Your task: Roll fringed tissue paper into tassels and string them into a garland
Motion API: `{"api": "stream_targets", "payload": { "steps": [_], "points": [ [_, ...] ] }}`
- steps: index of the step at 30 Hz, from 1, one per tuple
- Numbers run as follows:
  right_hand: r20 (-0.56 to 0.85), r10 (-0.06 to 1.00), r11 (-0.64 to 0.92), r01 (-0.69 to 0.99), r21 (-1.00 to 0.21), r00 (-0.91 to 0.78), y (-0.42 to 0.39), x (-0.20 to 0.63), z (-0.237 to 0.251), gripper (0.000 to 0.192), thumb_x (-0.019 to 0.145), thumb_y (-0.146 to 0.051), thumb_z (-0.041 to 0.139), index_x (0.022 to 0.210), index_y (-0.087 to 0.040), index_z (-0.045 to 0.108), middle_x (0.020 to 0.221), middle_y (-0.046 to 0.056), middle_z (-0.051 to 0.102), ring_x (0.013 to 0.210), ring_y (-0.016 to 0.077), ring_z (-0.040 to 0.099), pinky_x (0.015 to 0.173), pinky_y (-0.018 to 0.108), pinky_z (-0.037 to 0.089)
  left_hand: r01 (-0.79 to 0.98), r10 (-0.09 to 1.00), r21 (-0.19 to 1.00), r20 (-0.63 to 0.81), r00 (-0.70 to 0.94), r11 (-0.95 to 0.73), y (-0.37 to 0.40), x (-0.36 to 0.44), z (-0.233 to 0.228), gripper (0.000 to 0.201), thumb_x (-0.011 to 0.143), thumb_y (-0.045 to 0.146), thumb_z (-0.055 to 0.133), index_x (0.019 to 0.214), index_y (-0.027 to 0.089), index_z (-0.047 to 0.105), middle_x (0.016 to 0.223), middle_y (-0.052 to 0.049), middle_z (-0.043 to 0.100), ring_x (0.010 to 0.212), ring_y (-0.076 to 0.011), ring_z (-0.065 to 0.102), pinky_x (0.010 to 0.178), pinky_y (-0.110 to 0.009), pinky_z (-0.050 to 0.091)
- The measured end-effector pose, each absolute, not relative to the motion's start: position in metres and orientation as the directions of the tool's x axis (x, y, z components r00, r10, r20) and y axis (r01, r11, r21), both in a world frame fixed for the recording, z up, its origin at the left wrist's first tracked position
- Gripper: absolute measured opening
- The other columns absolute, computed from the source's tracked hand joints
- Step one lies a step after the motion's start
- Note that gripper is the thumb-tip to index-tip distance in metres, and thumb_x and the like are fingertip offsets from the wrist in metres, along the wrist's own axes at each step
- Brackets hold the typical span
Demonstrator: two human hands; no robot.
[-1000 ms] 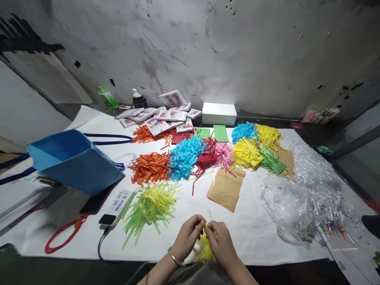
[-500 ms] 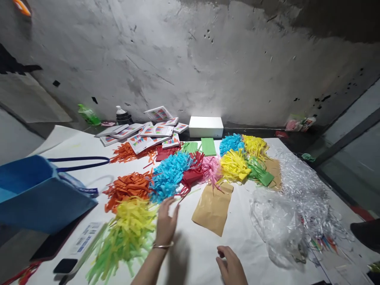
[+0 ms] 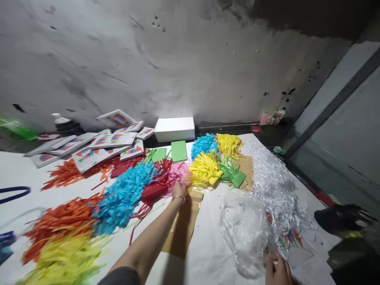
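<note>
Mid-table, at the near edge of the pink fringed tissue-paper bundle (image 3: 179,173), my left hand (image 3: 179,190) is stretched out at full arm's reach, bangle on the wrist. Fingertips are on the pink fringe, but I see only the back of the hand, so I can't tell whether it is gripping or just touching.

The pink bundle lies flat, wedged btw the red fringed paper bundle (image 3: 154,186) on its left and the yellow fringed paper bundle (image 3: 204,170) on its right, touching both. The forearm crosses over the brown kraft paper envelope (image 3: 181,233), which lies just nearer than the pink bundle.

My right hand (image 3: 277,269) is low at the bottom edge of the view, against the crumpled clear plastic bag (image 3: 246,229). It is half cut off, so the grip is unclear too.

My read: the step in hand is a reach into the pink pile w/ the left hand. A clean pick would call for pinching pink strips only, since the red and yellow fringes mingle w/ it at the edges, and lifting straight up so the neighbours stay put.

Further out there is a sky-blue fringed paper heap (image 3: 124,196) left of the red one, a tangle of shredded clear strips (image 3: 276,186) on the right and a white rectangular box (image 3: 174,128) by the wall, all on the white paper-covered table (image 3: 208,257).
</note>
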State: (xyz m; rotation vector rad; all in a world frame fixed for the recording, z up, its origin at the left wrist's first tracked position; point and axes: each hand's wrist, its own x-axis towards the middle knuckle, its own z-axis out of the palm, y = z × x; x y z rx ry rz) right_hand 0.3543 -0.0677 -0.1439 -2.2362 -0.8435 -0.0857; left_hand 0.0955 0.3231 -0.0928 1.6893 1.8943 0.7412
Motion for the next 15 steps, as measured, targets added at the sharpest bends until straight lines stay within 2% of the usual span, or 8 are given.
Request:
{"api": "stream_targets", "payload": {
  "steps": [4,7,12,15],
  "points": [
    [0.12,0.697,-0.6,0.667,-0.441,0.707,-0.067,0.38,-0.142,0.041,0.081,-0.039,0.039,0.101,-0.015,0.067,0.099,0.015,0.064,0.086,0.025,0.064,0.072,0.032,0.05,0.772,0.995,0.628,-0.082,-0.057,0.096,0.324,0.089,-0.097,0.019,0.074,0.024,0.055,0.091,0.016,0.06,0.076,-0.007,0.066,0.071,-0.0234,0.062,0.062,-0.028,0.042],
    [0.084,0.729,-0.612,0.703,-0.363,0.679,-0.056,0.373,-0.14,0.038,0.083,-0.03,0.035,0.096,-0.016,0.068,0.098,0.013,0.063,0.078,0.0221,0.065,0.065,0.03,0.049,0.785,0.995,0.616,-0.096,-0.008,0.066,0.322,0.084,-0.095,0.019,0.075,0.029,0.052,0.085,0.016,0.061,0.075,-0.006,0.067,0.073,-0.0237,0.062,0.061,-0.027,0.041],
    [0.17,0.719,-0.565,0.709,-0.423,0.674,-0.054,0.375,-0.136,0.031,0.083,-0.028,0.037,0.068,-0.021,0.063,0.077,0.009,0.062,0.069,0.0228,0.063,0.061,0.032,0.048,0.767,0.993,0.642,-0.093,0.069,0.007,0.317,0.084,-0.09,0.023,0.075,0.032,0.049,0.08,0.016,0.064,0.081,-0.007,0.07,0.075,-0.0218,0.064,0.063,-0.026,0.043],
    [0.182,0.714,-0.515,0.683,-0.518,0.676,-0.064,0.389,-0.129,0.03,0.081,-0.04,0.044,0.069,-0.022,0.065,0.075,0.009,0.065,0.07,0.0247,0.064,0.064,0.035,0.051,0.758,0.995,0.653,-0.071,0.069,-0.006,0.315,0.081,-0.087,0.026,0.077,0.033,0.048,0.081,0.014,0.065,0.079,-0.008,0.071,0.072,-0.0209,0.063,0.061,-0.025,0.042]
  ]
}}
